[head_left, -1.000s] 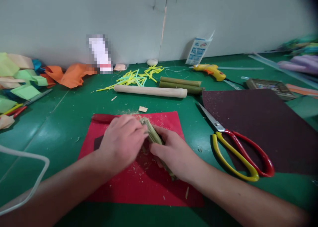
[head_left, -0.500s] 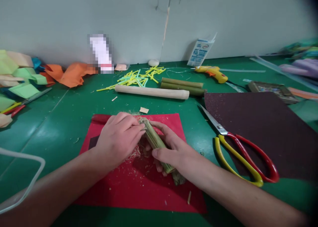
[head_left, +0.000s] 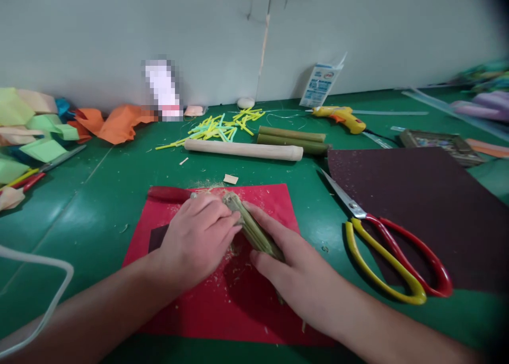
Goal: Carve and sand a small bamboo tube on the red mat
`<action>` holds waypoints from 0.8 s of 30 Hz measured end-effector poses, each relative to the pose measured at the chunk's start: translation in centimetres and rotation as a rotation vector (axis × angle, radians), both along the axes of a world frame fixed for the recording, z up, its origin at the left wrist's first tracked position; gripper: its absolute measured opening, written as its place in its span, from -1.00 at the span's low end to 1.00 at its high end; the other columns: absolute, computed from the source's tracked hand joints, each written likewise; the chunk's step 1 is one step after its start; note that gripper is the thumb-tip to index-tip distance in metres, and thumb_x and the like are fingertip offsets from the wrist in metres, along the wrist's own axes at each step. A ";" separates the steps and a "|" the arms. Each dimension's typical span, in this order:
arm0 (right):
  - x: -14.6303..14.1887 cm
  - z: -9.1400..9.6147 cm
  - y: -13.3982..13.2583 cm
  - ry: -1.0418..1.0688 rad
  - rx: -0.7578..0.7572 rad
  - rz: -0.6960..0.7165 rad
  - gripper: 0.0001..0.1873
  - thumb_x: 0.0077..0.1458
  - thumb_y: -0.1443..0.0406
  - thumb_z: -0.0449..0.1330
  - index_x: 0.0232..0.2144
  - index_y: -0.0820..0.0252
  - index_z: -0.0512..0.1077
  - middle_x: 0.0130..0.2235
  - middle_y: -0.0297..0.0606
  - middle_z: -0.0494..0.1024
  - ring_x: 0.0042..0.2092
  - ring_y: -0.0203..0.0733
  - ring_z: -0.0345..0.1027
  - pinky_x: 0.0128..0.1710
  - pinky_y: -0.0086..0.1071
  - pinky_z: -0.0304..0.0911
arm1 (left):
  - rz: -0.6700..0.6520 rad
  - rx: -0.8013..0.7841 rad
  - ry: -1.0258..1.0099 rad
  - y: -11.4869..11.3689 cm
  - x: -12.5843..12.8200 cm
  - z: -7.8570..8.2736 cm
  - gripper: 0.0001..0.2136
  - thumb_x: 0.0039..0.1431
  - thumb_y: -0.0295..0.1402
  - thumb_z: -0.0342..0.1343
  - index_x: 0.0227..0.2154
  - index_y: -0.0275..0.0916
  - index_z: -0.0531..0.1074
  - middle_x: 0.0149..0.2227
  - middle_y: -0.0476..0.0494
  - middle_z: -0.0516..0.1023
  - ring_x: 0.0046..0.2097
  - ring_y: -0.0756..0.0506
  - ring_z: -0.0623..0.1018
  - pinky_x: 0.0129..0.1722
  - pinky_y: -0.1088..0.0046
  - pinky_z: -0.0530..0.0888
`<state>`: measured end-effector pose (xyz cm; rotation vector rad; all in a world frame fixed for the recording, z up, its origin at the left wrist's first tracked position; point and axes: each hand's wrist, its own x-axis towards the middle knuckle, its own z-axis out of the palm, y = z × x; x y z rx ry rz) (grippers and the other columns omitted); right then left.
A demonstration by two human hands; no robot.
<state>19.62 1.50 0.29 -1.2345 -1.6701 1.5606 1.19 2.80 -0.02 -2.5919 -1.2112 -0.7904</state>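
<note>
Slanting between fingers [head_left: 264,219], green stalk [head_left: 257,234]

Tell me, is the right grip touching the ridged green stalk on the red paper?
Touching. The head view shows the right grip around the ridged green stalk, index finger and thumb along opposite sides.

New hold on the bamboo [head_left: 256,231];
Left hand [head_left: 199,236] now farther down its side; right hand [head_left: 298,268] covering more of the near end; more red handle [head_left: 169,194] showing.
</note>
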 end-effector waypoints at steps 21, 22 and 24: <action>-0.3 0.3 -0.3 0.060 -0.052 -0.034 -0.30 -0.05 0.47 0.03 0.15 -0.09 0.16 0.12 -0.39 0.34 0.13 -0.15 0.21 0.15 -0.13 0.08 | 0.032 -0.044 0.006 0.0 0.4 0.4 -0.83 0.22 -0.41 -0.01 -0.39 -0.27 0.48 -0.40 -0.10 0.47 -0.26 -0.08 0.38 -0.27 0.33 0.34; -0.3 0.2 -0.3 0.065 -0.055 -0.028 -0.31 -0.04 0.46 0.03 0.16 -0.09 0.15 0.13 -0.39 0.33 0.14 -0.16 0.19 0.16 -0.14 0.07 | 0.032 -0.049 0.006 0.0 0.3 0.4 -0.83 0.22 -0.41 0.00 -0.39 -0.27 0.48 -0.39 -0.10 0.47 -0.26 -0.08 0.38 -0.27 0.32 0.34; -0.4 0.1 -0.3 0.065 -0.061 -0.022 -0.31 -0.04 0.46 0.03 0.16 -0.08 0.14 0.15 -0.40 0.30 0.16 -0.17 0.16 0.18 -0.14 0.03 | 0.054 -0.030 0.029 0.0 0.4 0.5 -0.83 0.21 -0.41 0.00 -0.39 -0.28 0.48 -0.40 -0.11 0.47 -0.26 -0.09 0.38 -0.27 0.31 0.33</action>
